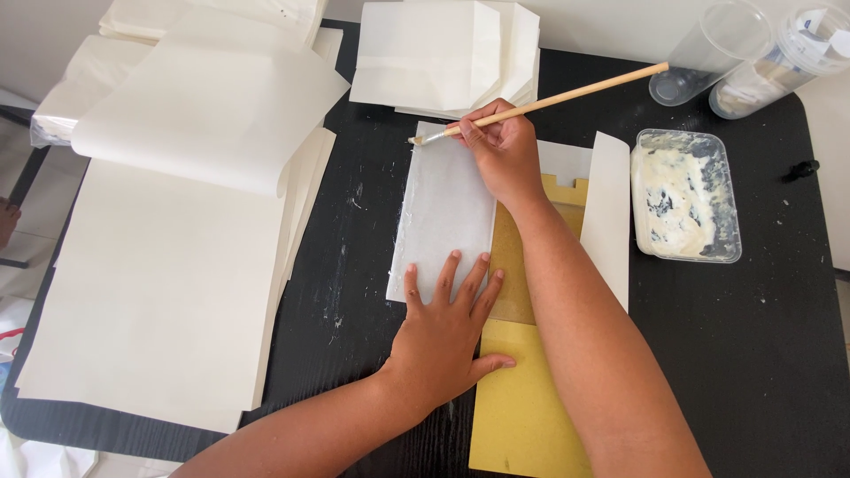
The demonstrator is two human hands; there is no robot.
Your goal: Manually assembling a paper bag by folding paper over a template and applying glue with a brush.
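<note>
My left hand [447, 332] lies flat with fingers spread on the near edge of a white paper flap [443, 208], pressing it onto a yellow cardboard template [522, 398]. My right hand [505, 146] grips a long wooden brush [567, 93], its tip touching the flap's far left corner. The flap looks wet and shiny. Another folded white flap [609, 212] stands to the right of my right forearm.
A clear plastic tray of white paste [683, 195] sits at the right. Two clear plastic cups [753, 53] lie at the far right. A stack of large cream sheets [168, 257] fills the left; folded paper bags [443, 53] are piled at the back on the black table [753, 354].
</note>
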